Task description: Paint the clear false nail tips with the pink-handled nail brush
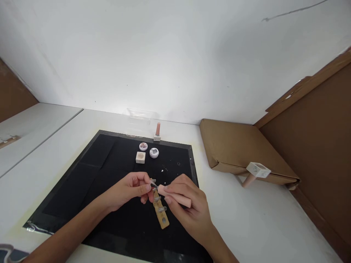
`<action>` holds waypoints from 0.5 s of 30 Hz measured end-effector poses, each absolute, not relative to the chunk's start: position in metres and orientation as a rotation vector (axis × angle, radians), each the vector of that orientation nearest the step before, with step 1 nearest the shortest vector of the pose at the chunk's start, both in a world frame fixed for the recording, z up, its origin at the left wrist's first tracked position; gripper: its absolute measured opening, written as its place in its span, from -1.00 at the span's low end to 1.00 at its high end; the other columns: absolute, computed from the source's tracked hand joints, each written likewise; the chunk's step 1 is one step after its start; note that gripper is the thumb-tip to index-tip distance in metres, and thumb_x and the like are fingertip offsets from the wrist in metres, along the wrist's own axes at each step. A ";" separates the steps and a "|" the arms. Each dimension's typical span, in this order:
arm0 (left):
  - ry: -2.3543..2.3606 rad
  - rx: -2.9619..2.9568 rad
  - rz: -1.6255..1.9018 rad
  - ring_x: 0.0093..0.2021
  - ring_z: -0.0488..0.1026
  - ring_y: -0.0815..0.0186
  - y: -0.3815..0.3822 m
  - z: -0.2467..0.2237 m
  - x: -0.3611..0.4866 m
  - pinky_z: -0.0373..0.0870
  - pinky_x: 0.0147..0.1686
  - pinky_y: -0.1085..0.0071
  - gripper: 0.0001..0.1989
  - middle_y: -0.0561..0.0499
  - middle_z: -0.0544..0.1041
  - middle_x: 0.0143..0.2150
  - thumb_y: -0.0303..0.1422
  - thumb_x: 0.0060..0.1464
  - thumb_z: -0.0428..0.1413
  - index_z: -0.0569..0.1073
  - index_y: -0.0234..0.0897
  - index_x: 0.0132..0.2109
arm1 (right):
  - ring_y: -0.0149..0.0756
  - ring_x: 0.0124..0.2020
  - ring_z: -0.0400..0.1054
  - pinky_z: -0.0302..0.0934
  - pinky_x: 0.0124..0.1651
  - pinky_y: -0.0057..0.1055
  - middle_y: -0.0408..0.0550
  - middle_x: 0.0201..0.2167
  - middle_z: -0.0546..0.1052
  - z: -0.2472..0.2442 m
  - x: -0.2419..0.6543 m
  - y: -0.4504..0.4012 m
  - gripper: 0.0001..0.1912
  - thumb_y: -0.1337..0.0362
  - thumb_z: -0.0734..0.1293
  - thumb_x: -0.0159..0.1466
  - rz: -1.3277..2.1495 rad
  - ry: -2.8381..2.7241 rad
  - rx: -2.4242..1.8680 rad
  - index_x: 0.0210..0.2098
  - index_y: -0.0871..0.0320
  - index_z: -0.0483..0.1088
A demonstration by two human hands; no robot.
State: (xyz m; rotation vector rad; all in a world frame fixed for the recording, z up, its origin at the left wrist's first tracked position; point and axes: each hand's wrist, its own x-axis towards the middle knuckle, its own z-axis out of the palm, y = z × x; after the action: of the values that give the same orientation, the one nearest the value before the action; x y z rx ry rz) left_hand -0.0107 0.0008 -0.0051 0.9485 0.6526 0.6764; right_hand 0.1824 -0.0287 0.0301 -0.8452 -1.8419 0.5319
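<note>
Right hand [196,210]: fingers closed round pink handle [182,199]; likely light, stiff; hold mid-barrel. Left hand [128,190]: fingers pinch small clear piece [153,184], probably fragile. Both above table [236,226], well off back edge.

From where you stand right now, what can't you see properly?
All in the head view:
- The tip of the pink tool in the right hand: too small and blurry.
- What the left hand pinches: tiny, partly covered by its fingers.
- The upper part of the wooden strip: partly behind fingers and tool.
- Inside the cardboard box: hidden by its closed top.
- The bottom-left corner thing: cut off by the edge.
</note>
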 end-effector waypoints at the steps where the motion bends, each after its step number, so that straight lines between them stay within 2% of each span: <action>1: 0.655 0.951 0.676 -0.57 0.35 0.49 0.001 -0.005 -0.011 0.23 -0.50 0.55 -0.74 0.01 0.56 -0.50 -0.24 0.03 0.22 0.40 -0.35 -0.40 | -0.33 -0.49 0.33 0.25 -0.48 -0.39 -0.12 -0.51 0.48 0.030 0.182 -0.029 -0.84 0.46 0.31 0.17 0.533 -1.851 -0.852 -0.32 0.07 0.43; 4: 0.666 0.951 0.679 -0.57 0.35 0.49 0.001 -0.004 -0.011 0.22 -0.51 0.55 -0.74 0.01 0.56 -0.51 -0.23 0.04 0.21 0.40 -0.35 -0.40 | -0.34 -0.50 0.31 0.23 -0.48 -0.40 -0.14 -0.56 0.45 0.029 0.182 -0.029 -0.83 0.49 0.28 0.16 0.532 -1.829 -0.860 -0.40 0.09 0.40; 10: 0.642 0.939 0.688 -0.57 0.35 0.49 0.000 -0.003 -0.011 0.22 -0.51 0.56 -0.73 0.02 0.56 -0.51 -0.23 0.01 0.23 0.38 -0.34 -0.40 | -0.34 -0.50 0.31 0.22 -0.50 -0.40 -0.13 -0.51 0.47 0.029 0.183 -0.028 -0.86 0.44 0.30 0.18 0.555 -1.800 -0.870 -0.32 0.08 0.42; 15: 0.655 0.947 0.684 -0.58 0.34 0.49 0.000 -0.003 -0.011 0.22 -0.52 0.55 -0.72 0.02 0.55 -0.51 -0.22 0.01 0.23 0.39 -0.35 -0.40 | -0.35 -0.50 0.29 0.20 -0.48 -0.40 -0.16 -0.57 0.44 0.029 0.184 -0.029 -0.82 0.51 0.27 0.16 0.553 -1.781 -0.861 -0.42 0.09 0.38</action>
State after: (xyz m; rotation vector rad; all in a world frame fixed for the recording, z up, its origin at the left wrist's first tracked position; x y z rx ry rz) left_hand -0.0113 0.0000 -0.0026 0.9473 0.6546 0.6842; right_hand 0.1837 -0.0286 0.0291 -0.8606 -1.7811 0.5532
